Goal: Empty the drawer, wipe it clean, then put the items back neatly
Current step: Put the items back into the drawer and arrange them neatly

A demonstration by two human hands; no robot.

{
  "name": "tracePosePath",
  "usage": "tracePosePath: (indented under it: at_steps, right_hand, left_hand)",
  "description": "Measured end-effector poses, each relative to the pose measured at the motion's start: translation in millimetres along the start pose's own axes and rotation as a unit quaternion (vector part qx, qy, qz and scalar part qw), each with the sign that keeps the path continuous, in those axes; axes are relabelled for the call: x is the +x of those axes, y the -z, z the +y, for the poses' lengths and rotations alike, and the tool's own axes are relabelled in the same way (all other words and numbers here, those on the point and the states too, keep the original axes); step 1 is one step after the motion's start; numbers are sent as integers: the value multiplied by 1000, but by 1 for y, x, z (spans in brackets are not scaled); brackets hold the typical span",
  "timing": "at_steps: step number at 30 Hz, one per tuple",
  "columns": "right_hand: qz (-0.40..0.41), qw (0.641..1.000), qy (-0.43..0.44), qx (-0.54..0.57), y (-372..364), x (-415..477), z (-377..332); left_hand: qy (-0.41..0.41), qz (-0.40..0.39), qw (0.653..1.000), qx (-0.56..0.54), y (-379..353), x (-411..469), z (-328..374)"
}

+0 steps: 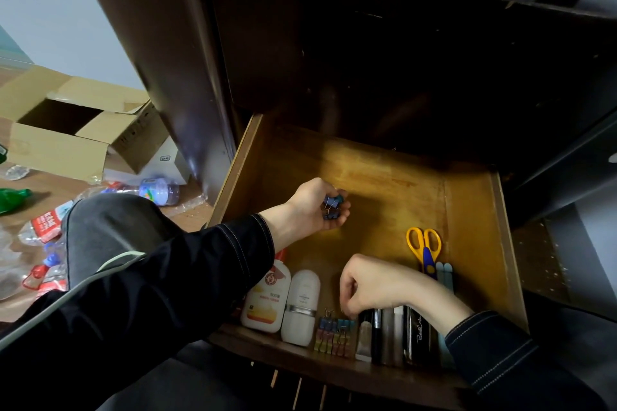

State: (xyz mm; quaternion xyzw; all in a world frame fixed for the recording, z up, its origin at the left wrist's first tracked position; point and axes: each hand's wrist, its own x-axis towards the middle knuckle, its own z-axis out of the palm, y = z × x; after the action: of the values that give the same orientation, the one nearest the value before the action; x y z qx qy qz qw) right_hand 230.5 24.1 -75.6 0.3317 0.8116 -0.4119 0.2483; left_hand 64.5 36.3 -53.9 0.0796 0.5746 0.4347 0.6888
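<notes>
Inside drawer (467, 210), left hand (314, 207) half-hiding binder clips (332, 207), right hand's fingers (347, 304) obscured

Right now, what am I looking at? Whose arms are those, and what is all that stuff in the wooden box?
There is no machine here. Those are a person's two arms in dark sleeves, and the camera sits on the person's head, looking down, so you see what they see.

The wooden box is an open drawer. Along its near edge lie a white bottle with an orange label, a white container, rows of small coloured binder clips and some pens and tubes. Yellow-handled scissors lie to the right.

The left hand holds a few blue clips. The right hand reaches down, fingertips at the rows of clips. Whether it pinches one is hidden.

On the floor to the left are a cardboard box and plastic bottles.
</notes>
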Motion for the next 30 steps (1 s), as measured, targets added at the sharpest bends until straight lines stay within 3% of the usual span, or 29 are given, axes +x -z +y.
tracePosePath:
  at_steps: [21, 26, 30]
  right_hand:
    - [-42, 999, 17, 27, -3, 2, 2]
    - [27, 998, 31, 42, -1, 1, -4]
    - [16, 998, 59, 17, -6, 2, -12]
  left_hand:
    - [-2, 3, 1000, 8, -1, 1, 0]
    - [-2, 1, 1000, 6, 0, 1, 0]
    - [-2, -3, 1000, 7, 0, -1, 0]
